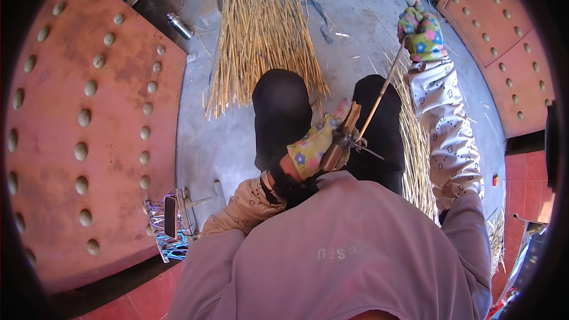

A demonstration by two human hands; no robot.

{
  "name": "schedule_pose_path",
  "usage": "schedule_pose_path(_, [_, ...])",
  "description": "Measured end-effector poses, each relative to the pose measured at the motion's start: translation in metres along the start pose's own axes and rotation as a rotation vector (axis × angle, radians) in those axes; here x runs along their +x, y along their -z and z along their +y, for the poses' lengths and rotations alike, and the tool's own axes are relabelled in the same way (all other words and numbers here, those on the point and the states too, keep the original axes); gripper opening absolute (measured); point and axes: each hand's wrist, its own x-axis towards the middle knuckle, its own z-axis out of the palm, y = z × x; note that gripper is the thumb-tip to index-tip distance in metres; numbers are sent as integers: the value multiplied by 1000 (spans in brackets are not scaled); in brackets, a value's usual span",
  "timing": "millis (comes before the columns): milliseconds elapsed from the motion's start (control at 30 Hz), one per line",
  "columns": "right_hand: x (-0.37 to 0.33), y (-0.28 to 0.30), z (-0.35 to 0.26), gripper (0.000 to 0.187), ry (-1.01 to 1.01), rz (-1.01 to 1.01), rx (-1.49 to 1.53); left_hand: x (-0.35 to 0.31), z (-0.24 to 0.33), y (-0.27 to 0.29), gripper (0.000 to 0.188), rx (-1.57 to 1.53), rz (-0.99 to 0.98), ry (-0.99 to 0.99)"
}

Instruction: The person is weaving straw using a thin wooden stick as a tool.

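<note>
Reed (380, 97) slants up and away across your right knee (370, 103), from the wooden tool (349, 119) near your lap to your right hand (422, 35) and on past it. Your right fingers are curled tight around the stalk, well out at the arm's reach, while your left hand (309, 153) is closed on the brown wood. Whether the stalk's lower end passes through the tool or only meets it, you cannot tell from here; a thin grey rod (370, 153) sticks out beside that spot.

Expect the stalk to feel very light, fairly stiff along its length but springy, and probably brittle if you bend it sharply. Its dry skin looks smooth, so it may slide through a gloved palm; a full wrap of the fingers should hold better than a pinch. Take it along a straight stretch and pull in line with it rather than sideways. The tool seems solid and heavier, best gripped round its body, clear of the rod.

More stalks lie on the grey floor (349, 41): a broad pile (267, 41) ahead of you, and a loose bundle (416, 145) beside your right leg.
</note>
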Motion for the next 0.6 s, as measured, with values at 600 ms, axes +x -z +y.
schedule_pose_path(600, [-26, 12, 87, 22, -278, -505, -5, 66, 40, 7, 45, -69, 131, -193])
